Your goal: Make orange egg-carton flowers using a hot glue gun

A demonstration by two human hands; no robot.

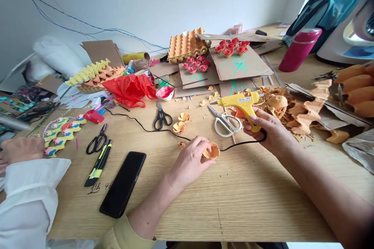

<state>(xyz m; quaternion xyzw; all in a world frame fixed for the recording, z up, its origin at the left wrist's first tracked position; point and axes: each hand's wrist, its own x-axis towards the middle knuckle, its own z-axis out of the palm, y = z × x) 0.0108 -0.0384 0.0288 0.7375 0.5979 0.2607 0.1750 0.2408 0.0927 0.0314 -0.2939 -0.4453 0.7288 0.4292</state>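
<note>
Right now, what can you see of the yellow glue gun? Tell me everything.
The glue gun has a yellow body, seemingly plastic, with a pale printed label on its side. Its narrow nozzle points to the person's left. The grip slants down into the right hand, whose fingers wrap it. From the grip's base a black cord loops back leftward across the table. Whether it is hot cannot be seen.
</note>
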